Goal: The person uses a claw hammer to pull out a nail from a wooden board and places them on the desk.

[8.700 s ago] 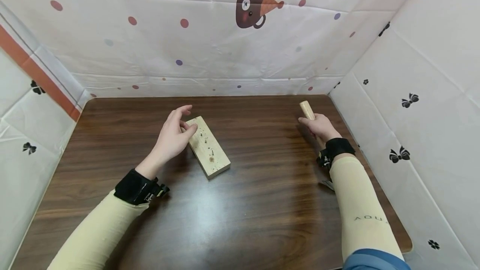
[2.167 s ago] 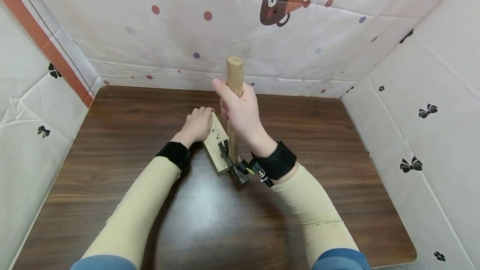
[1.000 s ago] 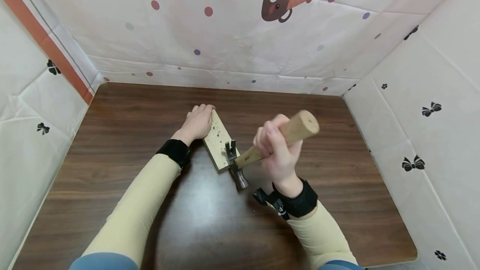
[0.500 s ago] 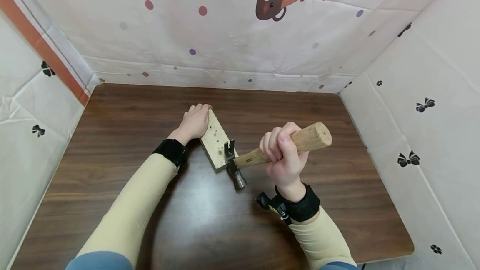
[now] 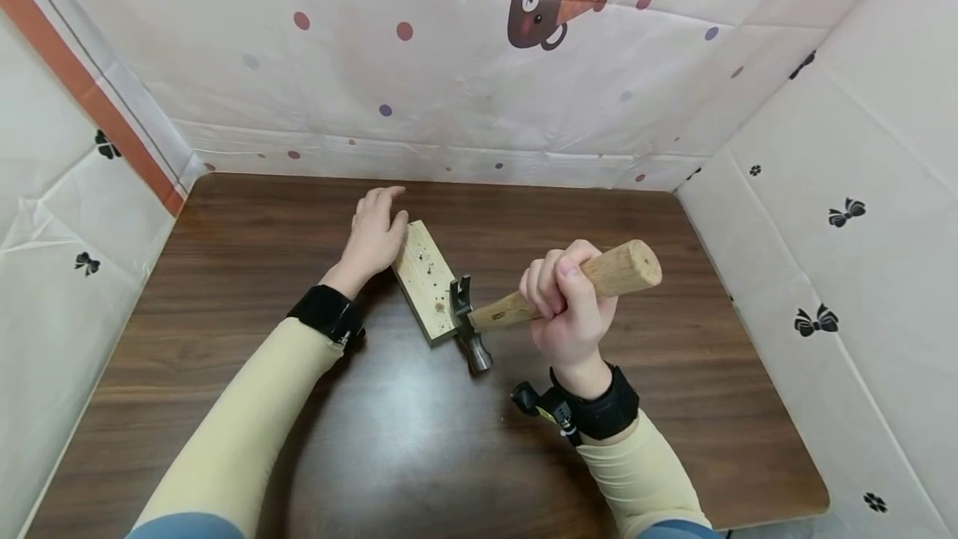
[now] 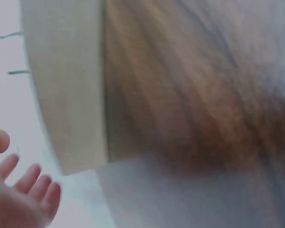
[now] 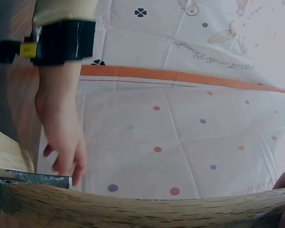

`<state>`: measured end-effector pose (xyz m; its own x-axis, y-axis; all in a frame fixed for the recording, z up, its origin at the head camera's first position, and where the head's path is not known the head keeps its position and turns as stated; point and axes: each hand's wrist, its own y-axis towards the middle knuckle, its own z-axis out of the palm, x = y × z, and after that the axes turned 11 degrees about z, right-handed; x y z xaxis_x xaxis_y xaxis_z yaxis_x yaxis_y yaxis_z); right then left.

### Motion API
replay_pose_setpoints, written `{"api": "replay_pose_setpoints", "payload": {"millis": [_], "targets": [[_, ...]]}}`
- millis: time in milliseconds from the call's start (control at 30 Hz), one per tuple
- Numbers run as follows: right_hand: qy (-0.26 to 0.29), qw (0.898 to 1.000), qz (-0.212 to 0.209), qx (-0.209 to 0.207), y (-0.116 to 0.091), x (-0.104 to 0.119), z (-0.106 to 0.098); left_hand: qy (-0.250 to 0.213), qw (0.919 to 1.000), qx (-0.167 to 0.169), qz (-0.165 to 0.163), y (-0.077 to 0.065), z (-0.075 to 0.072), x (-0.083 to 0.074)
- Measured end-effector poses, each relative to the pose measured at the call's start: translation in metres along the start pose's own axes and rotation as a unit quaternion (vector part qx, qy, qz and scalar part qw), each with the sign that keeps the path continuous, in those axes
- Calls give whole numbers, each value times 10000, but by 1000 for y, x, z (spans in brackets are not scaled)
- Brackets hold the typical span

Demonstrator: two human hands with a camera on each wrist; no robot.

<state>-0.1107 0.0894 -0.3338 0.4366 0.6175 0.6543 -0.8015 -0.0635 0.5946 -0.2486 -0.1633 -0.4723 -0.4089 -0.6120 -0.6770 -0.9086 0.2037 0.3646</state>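
Observation:
My right hand [image 5: 572,306] grips the wooden handle of a claw hammer [image 5: 505,312]. The hammer's dark head sits over the near right corner of a small wooden board [image 5: 427,277], claw toward the board and striking face off its edge. Whether the claw holds a nail is hard to see. My left hand [image 5: 372,231] is beside the board's far left end, fingers loosely extended and the thumb close to the edge. In the left wrist view its fingers are apart from the board [image 6: 69,95], whose face bears two thin nails [image 6: 19,72].
The board lies on a brown wood-grain table [image 5: 636,456]. A white printed sheet [image 5: 464,73] rises behind the table, and more sheeting [image 5: 823,256] borders its right side. Dark specks or small holes mark the board's top.
The hammer came from the right side to the board, and its handle then swung down to the right. My left hand, which pressed the board's far end, has lifted away to the left.

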Motion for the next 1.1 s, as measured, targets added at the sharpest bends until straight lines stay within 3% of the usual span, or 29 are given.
{"api": "replay_pose_setpoints", "payload": {"millis": [67, 133, 233, 333, 500, 633, 900, 1100], "targets": [[123, 9999, -35, -7, 2, 3, 0, -45, 9989, -316, 353, -5, -8, -10], [299, 9995, -52, 8, 4, 8, -1, -120, 9963, -353, 774, -13, -16, -21], [503, 9987, -38, 52, 6, 16, -4, -262, 9908, -39, 1328, -28, -24, -40], [638, 9979, 59, 113, 6, 26, -6, -462, 9839, 400, 1680, -44, -27, -58], [746, 9965, 233, 313, 3, 36, -6, -640, 9696, 932, 2168, -66, -21, -77], [865, 9945, 321, 485, -1, 39, -4, -624, 9581, 1068, 2582, -78, -14, -84], [1069, 9905, 392, 768, -6, 40, -1, -746, 9481, 901, 2956, -87, -11, -86], [1096, 9890, 479, 870, -6, 39, -1, -934, 9512, 825, 2823, -93, -7, -84]]}}
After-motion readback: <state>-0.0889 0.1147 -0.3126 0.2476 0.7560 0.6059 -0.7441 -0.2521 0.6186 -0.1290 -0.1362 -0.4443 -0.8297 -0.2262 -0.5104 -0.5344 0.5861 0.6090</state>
